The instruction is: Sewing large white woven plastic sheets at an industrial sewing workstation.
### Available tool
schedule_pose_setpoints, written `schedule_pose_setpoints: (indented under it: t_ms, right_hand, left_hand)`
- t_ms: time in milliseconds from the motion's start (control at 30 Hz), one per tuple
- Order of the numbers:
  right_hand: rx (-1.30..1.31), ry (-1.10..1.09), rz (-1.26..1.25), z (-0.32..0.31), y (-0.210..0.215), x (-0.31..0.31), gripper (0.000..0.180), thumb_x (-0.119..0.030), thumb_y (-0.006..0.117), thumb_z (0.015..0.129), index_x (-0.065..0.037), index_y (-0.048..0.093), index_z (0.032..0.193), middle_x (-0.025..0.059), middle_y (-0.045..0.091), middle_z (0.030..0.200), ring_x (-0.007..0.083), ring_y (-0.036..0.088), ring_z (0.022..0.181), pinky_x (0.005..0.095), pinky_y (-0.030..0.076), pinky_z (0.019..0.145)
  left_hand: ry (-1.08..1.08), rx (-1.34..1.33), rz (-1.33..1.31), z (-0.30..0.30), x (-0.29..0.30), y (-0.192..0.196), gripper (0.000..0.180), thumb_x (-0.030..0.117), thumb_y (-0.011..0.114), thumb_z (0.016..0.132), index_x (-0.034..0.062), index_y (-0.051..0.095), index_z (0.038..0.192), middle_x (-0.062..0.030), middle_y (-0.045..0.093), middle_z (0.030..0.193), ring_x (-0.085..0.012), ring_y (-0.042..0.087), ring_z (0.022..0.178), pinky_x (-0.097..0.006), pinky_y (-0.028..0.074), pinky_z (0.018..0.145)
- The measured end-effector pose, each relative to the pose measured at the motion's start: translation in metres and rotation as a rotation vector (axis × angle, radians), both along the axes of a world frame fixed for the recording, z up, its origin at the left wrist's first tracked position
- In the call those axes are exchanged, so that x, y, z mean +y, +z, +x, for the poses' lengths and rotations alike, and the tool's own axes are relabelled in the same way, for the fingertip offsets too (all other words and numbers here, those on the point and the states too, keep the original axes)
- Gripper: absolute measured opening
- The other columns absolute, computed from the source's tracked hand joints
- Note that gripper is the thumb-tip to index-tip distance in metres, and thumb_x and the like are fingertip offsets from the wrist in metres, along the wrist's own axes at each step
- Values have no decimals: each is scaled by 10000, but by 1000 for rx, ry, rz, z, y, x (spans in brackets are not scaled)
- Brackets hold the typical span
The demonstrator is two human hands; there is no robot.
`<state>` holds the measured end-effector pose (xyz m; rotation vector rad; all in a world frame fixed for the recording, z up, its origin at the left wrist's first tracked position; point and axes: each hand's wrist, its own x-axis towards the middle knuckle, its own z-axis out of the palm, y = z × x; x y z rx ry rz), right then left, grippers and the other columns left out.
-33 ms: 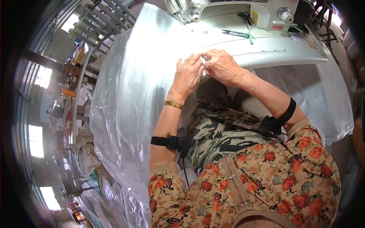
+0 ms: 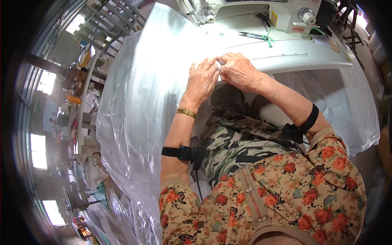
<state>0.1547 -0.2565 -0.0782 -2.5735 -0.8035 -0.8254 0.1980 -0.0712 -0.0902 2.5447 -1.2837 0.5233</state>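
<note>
Sitting at a sewing machine (image 2: 281,18), a person in a flowered shirt (image 2: 286,192) and camouflage trousers (image 2: 232,141) is working with both hands close together at the near edge of a pale worktop (image 2: 281,52). A large, cloudy plastic sheet (image 2: 130,98) is spreading over the worktop's left side and hanging in folds beside the person's left arm. The left hand (image 2: 201,79) is lying over the sheet's bright border, its fingers stretching forward side by side; whether they are gripping anything underneath, one cannot tell. The right hand (image 2: 237,70) is curling inward just beside it, fingers bunching around a small pale patch between the hands, though glare is hiding whether they are clamping the plastic. Almost nothing is changing from the previous picture: both hands are staying at the same spot and the sheet is keeping its drape, suggesting that the work is pausing or going on in very small finger movements at that edge. Farther back, a slim dark tool (image 2: 251,36) and a tangle of green thread (image 2: 267,39) are resting on the worktop, while a gold band (image 2: 186,112) is circling the left wrist.
</note>
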Motion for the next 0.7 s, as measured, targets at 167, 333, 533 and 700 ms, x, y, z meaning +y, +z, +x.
schedule_pose_setpoints:
  t_ms: [167,333,533,700]
  right_hand:
    - [167,51,-214,1,11,0,134,-149,635,788,-17,660,780,133,596,1010,272,571,944,393,446,845]
    - [57,57,-342,6,6,0,171,-194,632,798,-27,661,776,125,603,931,260,578,929,384,448,815]
    - [-1,169,-314,-1,5,-6,202,-163,646,786,-18,640,925,128,605,980,272,569,985,388,434,906]
    - [165,268,-14,3,-2,-24,258,-78,608,775,-29,548,1021,147,580,984,326,552,976,425,429,922]
  left_hand:
    - [-26,28,-85,-13,5,0,264,201,520,947,47,639,1125,-152,541,1328,-302,489,1236,-478,351,1032]
    - [-64,73,-173,-15,9,10,237,106,591,878,35,665,1092,-155,588,1266,-318,536,1165,-410,416,998]
    - [-53,168,-404,-10,14,3,218,82,604,839,23,642,1045,-137,658,1065,-310,593,1015,-407,446,928]
    - [-108,133,-421,-12,15,3,235,107,629,832,27,633,1053,-141,643,1041,-311,580,1014,-413,443,920]
